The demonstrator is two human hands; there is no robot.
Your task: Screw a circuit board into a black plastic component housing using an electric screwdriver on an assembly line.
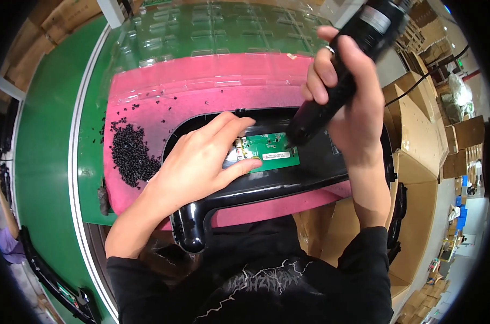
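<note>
My right hand (359, 119) is wrapped around a black electric screwdriver (325, 108), which slants down to the left. Its tip meets or hovers just above the right end of a green circuit board (277, 144); the exact contact is hard to make out. The board lies inside a black plastic casing (320, 167) with a rounded stub at its lower left. Across the casing's left part my left hand (199, 156) lies with fingers spread, its thumb on the board's lower edge. That hand covers the board's left end.
A heap of small black screws (130, 154) lies on the pink mat (142, 89), left of the casing. Clear plastic trays (212, 38) stand behind. Cardboard boxes (417, 162) are at the right, with a cable (426, 75) above. Another person's arm (6, 202) shows far left.
</note>
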